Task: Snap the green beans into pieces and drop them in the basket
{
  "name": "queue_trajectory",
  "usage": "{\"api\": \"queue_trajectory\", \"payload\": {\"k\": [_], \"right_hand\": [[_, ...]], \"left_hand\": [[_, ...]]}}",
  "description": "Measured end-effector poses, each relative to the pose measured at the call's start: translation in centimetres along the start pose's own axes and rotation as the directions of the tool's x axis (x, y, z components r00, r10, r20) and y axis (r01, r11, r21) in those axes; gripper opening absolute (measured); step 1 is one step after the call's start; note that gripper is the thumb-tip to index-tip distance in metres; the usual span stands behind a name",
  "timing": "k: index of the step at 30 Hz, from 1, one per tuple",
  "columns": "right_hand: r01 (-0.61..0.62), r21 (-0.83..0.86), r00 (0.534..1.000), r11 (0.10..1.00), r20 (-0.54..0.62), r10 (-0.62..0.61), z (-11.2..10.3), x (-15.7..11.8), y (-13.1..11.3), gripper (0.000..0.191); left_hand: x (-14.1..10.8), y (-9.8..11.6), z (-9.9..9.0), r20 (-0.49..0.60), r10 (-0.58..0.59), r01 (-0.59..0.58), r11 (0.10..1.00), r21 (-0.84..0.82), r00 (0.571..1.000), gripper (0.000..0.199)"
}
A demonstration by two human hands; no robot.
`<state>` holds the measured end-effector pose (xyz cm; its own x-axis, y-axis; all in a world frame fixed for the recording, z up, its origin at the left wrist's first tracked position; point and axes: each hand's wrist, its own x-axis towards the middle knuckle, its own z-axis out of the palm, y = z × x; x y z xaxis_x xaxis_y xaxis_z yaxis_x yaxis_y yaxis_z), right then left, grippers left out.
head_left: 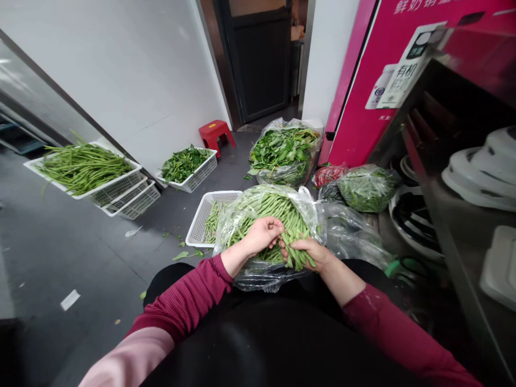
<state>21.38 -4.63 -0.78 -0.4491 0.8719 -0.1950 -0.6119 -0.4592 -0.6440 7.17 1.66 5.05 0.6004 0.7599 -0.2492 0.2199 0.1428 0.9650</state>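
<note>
In front of my knees a clear plastic bag (308, 207) stands open, full of long green beans (266, 207). My right hand (314, 252) is wrapped round a bunch of green beans (296, 252) above the bag's near side. Beside it, my left hand (264, 235) is closed in a pinch at the bunch's upper left end. Whatever lies between the left fingertips is too small to make out. Just left of the bag sits a white perforated basket (193, 228) with some green beans in it, partly hidden by the bag.
Stacked white baskets (137, 201) topped with long green stems (86, 165) stand at left. A basket of leafy greens (187, 164), a red stool (216, 134) and a bag of leaves (284, 150) lie farther back. A metal shelf (459, 258) edges the right side.
</note>
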Motion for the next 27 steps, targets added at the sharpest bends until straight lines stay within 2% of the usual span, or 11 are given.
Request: {"api": "queue_trajectory", "payload": {"k": [7, 11, 14, 17, 23, 27], "right_hand": [[-0.040, 0.025, 0.998, 0.999, -0.040, 0.041, 0.1, -0.2, -0.3, 0.017], [-0.076, -0.007, 0.993, 0.997, -0.094, 0.075, 0.0, -0.4, -0.3, 0.012], [-0.047, -0.018, 0.992, 0.999, -0.116, 0.044, 0.0, -0.4, -0.2, 0.012], [-0.024, -0.037, 0.992, 0.999, -0.123, 0.019, -0.2, -0.4, 0.0, 0.016], [-0.055, -0.071, 0.981, 0.996, -0.190, 0.041, -0.3, -0.3, 0.1, 0.017], [-0.037, -0.109, 0.983, 0.993, -0.180, 0.017, 0.0, -0.4, 0.0, 0.016]], "left_hand": [[-0.4, -0.1, -0.7, 0.053, 0.088, -0.092, 0.994, 0.064, 0.995, 0.022], [-0.5, -0.1, -1.4, -0.022, 0.133, -0.127, 0.976, 0.177, 0.991, 0.021], [-0.5, 0.0, -1.8, -0.076, 0.220, -0.182, 0.921, 0.344, 0.972, 0.018], [-0.5, 0.0, -2.0, -0.103, 0.267, -0.197, 0.876, 0.440, 0.958, 0.017], [-0.1, -0.9, -1.8, -0.129, 0.271, -0.179, 0.860, 0.479, 0.954, 0.016], [0.0, -1.4, -1.7, -0.101, 0.172, -0.118, 0.907, 0.403, 0.980, 0.019]]}}
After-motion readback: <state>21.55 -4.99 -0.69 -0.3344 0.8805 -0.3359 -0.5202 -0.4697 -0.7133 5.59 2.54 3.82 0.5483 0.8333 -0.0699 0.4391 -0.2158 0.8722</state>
